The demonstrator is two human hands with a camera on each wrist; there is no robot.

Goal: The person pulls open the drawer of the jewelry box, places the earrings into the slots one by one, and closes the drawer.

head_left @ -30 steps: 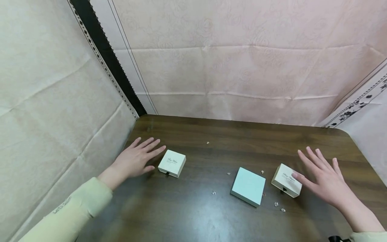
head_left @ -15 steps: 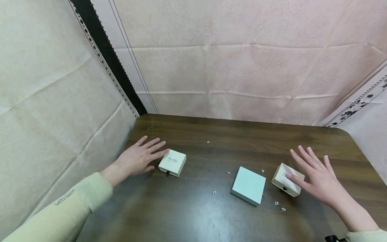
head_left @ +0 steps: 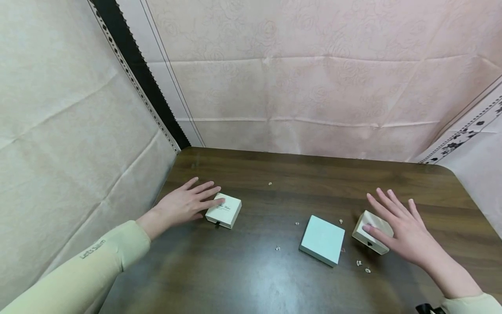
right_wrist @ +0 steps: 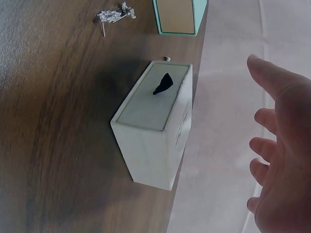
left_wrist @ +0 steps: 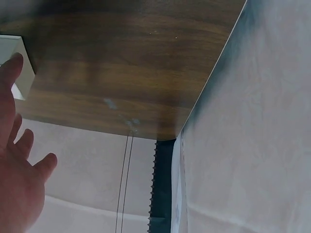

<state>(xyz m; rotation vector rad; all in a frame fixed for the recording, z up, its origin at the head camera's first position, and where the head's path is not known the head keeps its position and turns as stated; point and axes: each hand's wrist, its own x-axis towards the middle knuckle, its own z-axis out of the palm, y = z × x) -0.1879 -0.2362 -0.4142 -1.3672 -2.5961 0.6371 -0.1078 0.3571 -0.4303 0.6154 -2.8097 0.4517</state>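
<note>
Left white box (head_left: 231, 213), right white box (right_wrist: 150, 145): on worktop (head_left: 219, 270), seemingly closed | left hand (head_left: 178, 207), right hand (head_left: 405, 231): respectively near, grips spread, empty | small pieces (head_left: 368, 270): loose | nothing lifted; handling apparently outstanding

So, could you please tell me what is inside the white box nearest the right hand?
The white box looks closed, so any contents are hidden. Only its outside shows: a black tab on one face and print on another. The right hand is apart from it.
</note>
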